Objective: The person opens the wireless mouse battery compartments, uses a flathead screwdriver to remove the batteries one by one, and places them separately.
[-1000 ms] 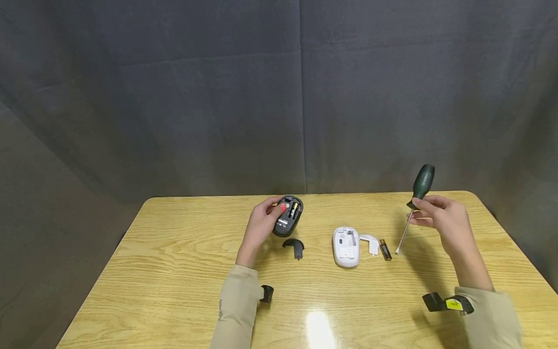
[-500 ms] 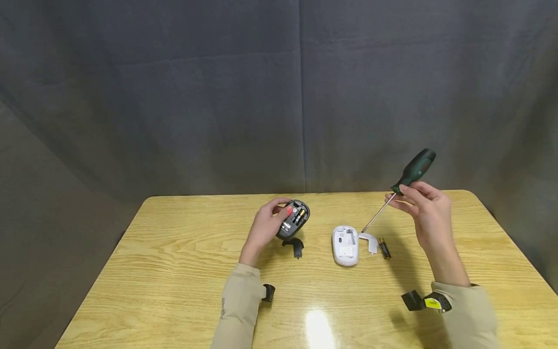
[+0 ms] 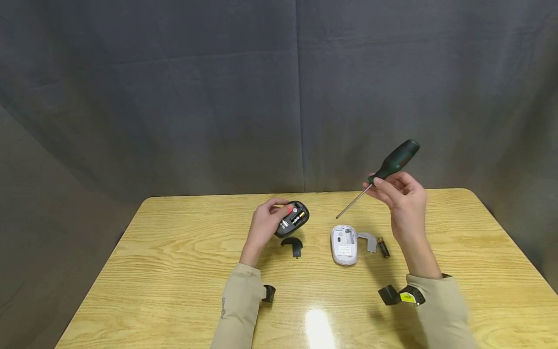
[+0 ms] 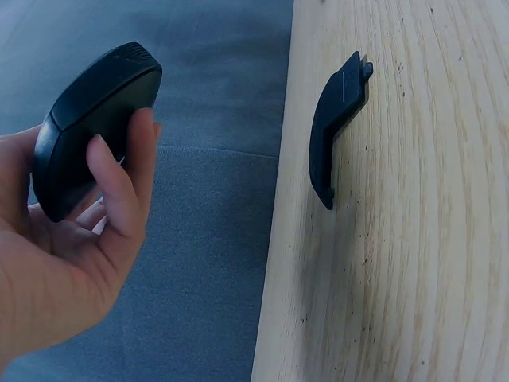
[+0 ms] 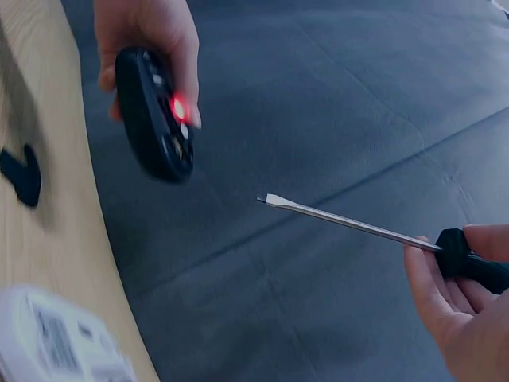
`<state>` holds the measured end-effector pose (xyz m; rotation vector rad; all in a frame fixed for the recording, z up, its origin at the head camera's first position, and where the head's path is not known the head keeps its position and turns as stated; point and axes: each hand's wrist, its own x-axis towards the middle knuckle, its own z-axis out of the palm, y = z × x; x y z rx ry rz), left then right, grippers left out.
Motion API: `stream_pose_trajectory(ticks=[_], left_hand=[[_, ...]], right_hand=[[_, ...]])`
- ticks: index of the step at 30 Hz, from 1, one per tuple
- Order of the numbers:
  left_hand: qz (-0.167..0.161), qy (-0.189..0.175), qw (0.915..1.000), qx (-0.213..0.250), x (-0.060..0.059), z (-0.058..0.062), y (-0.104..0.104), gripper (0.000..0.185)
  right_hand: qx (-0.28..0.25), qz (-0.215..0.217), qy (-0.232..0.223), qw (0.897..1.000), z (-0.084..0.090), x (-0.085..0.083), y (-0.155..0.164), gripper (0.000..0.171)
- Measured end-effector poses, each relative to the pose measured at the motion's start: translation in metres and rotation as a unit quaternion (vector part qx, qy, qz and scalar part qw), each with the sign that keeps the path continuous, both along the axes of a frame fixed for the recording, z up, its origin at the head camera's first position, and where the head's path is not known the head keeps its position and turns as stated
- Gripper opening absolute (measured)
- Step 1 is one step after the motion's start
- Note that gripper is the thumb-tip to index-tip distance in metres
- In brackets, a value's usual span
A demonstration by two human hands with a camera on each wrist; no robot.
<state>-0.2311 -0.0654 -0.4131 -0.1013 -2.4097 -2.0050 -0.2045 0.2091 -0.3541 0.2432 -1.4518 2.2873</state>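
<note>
My left hand (image 3: 264, 225) grips a black computer mouse (image 3: 293, 219) above the table, underside turned up, with a battery in its open compartment and a red glow by the thumb. The left wrist view shows the fingers curled round the mouse (image 4: 95, 119). In my right hand (image 3: 403, 198) is a green-handled screwdriver (image 3: 395, 160), pinched near the collar. Its metal shaft (image 5: 350, 223) slants down left, the tip apart from the black mouse. Below the tip, a white mouse (image 3: 344, 245) lies underside up on the table, its battery compartment open.
A black battery cover (image 3: 293, 245) lies below the held mouse. Right of the white mouse are a white battery cover (image 3: 368, 241) and a loose battery (image 3: 383, 247). The wooden table (image 3: 183, 271) ends at a dark curtain (image 3: 218, 121).
My right hand has carried the screwdriver leftward, tilting it flatter, from beside the loose battery to above the white mouse. The black mouse has shifted slightly right and tilted in my left hand.
</note>
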Motion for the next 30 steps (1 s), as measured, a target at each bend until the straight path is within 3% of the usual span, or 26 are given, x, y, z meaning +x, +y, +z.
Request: stream_pose_trajectory(ticks=[6,17,25,30], left_hand=[[0.004,0.003,1.0000,-0.002,-0.001,-0.001,0.001,0.030],[0.007,0.000,1.0000,-0.004,0.001,0.001,0.003,0.031],[0.015,0.003,0.9999,0.001,0.000,0.002,0.005,0.030],[0.018,0.002,0.9998,0.003,0.001,0.002,0.006,0.030]], right_hand=[[-0.017,0.001,0.010,1.000,0.006,-0.001,-0.021,0.013],[-0.001,-0.007,0.034,0.999,0.008,-0.004,-0.049,0.017],[0.070,-0.032,0.036,0.996,0.000,-0.006,-0.061,0.019],[0.141,-0.057,0.030,0.988,-0.004,-0.005,-0.067,0.018]])
